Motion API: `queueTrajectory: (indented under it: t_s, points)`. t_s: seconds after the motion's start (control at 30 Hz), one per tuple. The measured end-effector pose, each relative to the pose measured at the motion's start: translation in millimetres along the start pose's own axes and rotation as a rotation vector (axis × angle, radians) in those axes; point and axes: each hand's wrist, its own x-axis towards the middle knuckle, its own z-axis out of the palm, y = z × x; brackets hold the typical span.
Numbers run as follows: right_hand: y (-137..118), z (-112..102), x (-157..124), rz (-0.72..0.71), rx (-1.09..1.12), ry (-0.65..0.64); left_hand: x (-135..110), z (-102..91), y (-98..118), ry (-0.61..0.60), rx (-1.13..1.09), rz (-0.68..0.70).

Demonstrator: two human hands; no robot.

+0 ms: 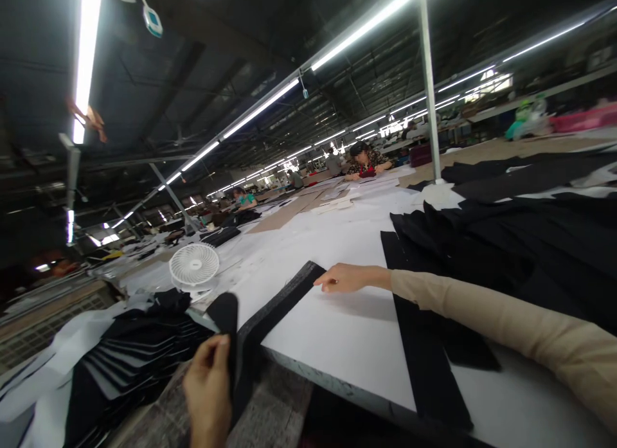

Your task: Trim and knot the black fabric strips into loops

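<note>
At the table's near edge, my left hand (208,387) pinches a black fabric piece (225,314) between thumb and fingers. A long black fabric strip (284,304) with a greyish band along one side lies on the white tabletop, its near end hanging over the edge. My right hand (344,277), in a beige sleeve, reaches across from the right. Its curled fingers meet at the far end of this strip, seemingly pinching its border. Left of my left hand sits a fanned stack of black and white cut pieces (139,345).
A white fan (193,265) stands behind the stack. Another black strip (424,351) and heaped black fabric (511,242) cover the right side. A metal post (430,88) rises from the table. Farther back, a person (369,162) works at the same long surface.
</note>
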Motion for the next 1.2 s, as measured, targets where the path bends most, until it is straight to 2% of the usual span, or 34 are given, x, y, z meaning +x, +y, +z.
queueTrajectory:
  t_s: [0.07, 0.17, 0.27, 0.37, 0.43, 0.53, 0.6, 0.67, 0.77, 0.9, 0.97, 1.03, 1.2]
  points:
    - [-3, -3, -12, 0.085, 0.286, -0.008, -27, 35.5, 7, -0.177, 0.000, 0.030]
    - [-6, -5, -24, 0.212, 0.612, -0.051, -61, 83.4, 28, -0.412, 0.077, 0.235]
    - [-9, -7, -30, 0.289, 0.718, -0.096, -83, 106.5, 47, -0.522, 0.225, 0.428]
    - [-11, -7, -33, 0.294, 0.623, -0.079, -91, 109.7, 54, -0.569, 0.367, 0.503]
    - [-10, -6, -33, 0.288, 0.525, 0.001, -90, 106.2, 55, -0.620, 0.367, 0.480]
    - [-3, -5, -31, 0.303, 0.372, 0.125, -78, 97.1, 56, -0.646, 0.132, 0.279]
    - [2, -4, -29, 0.298, 0.341, 0.124, -65, 91.4, 58, -0.572, -0.059, 0.085]
    - [5, -5, -29, 0.298, 0.332, 0.097, -51, 90.2, 60, -0.489, -0.124, -0.007]
    - [7, -7, -30, 0.317, 0.288, 0.083, -36, 102.9, 62, -0.476, 0.029, 0.100]
    - [15, -9, -31, 0.311, 0.231, 0.077, -35, 142.3, 62, -0.700, 0.408, 0.267]
    - [23, -13, -32, 0.290, 0.077, 0.066, -41, 162.6, 61, -0.795, 0.488, 0.287]
    - [32, -20, -33, 0.273, -0.091, 0.074, -47, 177.9, 60, -0.827, 0.534, 0.314]
    - [51, -34, -40, 0.230, -0.301, 0.172, -58, 191.6, 59, -0.853, 0.673, 0.422]
